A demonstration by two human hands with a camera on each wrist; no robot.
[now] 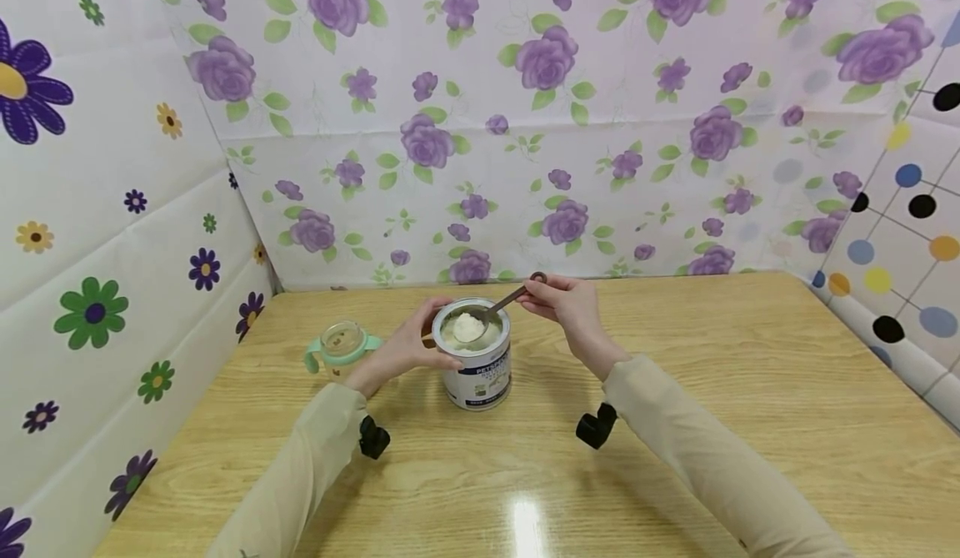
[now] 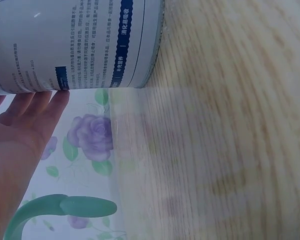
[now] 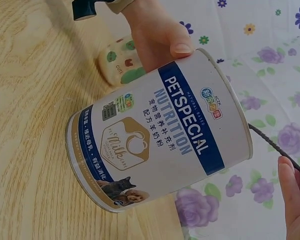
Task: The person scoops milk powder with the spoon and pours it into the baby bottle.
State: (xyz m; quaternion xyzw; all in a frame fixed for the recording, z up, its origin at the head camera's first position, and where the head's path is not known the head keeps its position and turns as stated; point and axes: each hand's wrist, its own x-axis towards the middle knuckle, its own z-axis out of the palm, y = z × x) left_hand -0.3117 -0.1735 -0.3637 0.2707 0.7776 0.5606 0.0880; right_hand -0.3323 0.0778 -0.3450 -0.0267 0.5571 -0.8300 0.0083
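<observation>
At the left we have a white wall cover with coloured flowers [image 1: 112, 208]. Next, on the light wooden table [image 1: 697, 333], stands a small round cup [image 1: 341, 348] with two mint-green handles, partly hidden behind the left wrist. Then comes our left hand [image 1: 405, 348], which is clamped on the side of a white and dark blue cylindrical can [image 1: 477, 381], thumb at the front and fingers reaching around. The can stands upright on the table, with its mouth open. Inside the mouth we see a long-handled dark brown spoon [image 1: 512, 298], tilted, with a heap of cream-white powder [image 1: 468, 328] in its bowl; whether this bowl touches the powder below, we cannot tell. To the right of the can, our right hand [image 1: 567, 312] pinches the spoon handle near its ringed end. Our two hands are apart from each other.
</observation>
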